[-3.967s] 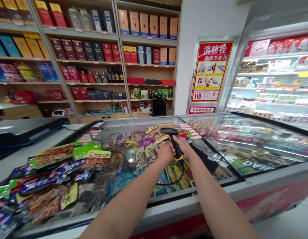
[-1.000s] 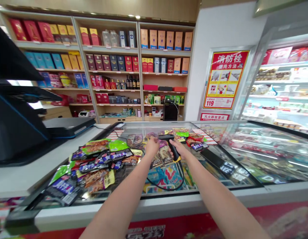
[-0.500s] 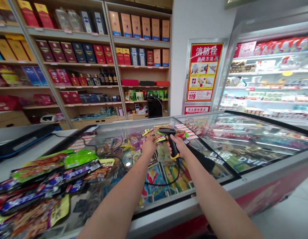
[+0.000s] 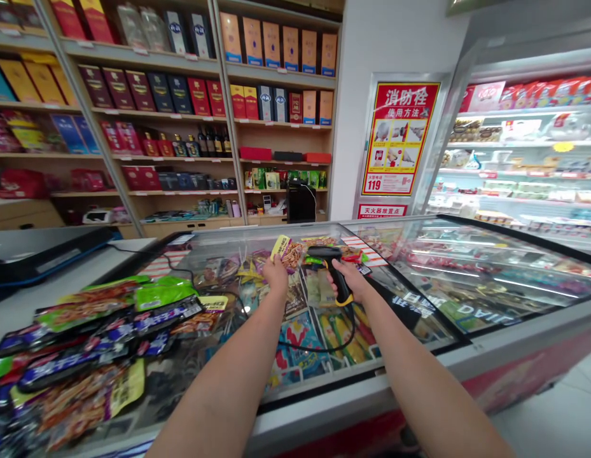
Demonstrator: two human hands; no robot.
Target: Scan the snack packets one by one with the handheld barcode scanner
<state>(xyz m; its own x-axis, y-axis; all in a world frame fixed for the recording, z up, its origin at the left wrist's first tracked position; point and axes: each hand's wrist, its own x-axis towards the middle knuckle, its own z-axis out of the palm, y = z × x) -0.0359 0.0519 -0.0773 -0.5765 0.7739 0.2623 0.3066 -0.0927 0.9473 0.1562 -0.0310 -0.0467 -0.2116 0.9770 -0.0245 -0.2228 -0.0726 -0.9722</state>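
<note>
My right hand (image 4: 351,281) is wrapped around the handle of a black and yellow barcode scanner (image 4: 341,286), held upright over the glass-topped freezer with its head to the left. A black cable loops down from the handle. My left hand (image 4: 276,273) pinches a snack packet (image 4: 292,257) with a yellow end and a purple edge, just left of the scanner's head. The two do not appear to touch. Another packet (image 4: 319,241) shows behind the scanner. At the left, a spread of snack packets (image 4: 95,343) in black, blue, green and yellow lies on the glass.
The chest freezer (image 4: 324,397) spans the front, with bagged goods beneath its glass. A counter with a dark flat device (image 4: 42,257) is at the left. Shelves of boxes (image 4: 161,114) stand behind, a fire-hydrant poster (image 4: 401,138) hangs on the wall, and a lit display fridge (image 4: 528,152) is at the right.
My left hand has drawn the packet leftward from the scanner's head and tilted its yellow end up. The right hand still grips the scanner. The whole view has shifted slightly.
</note>
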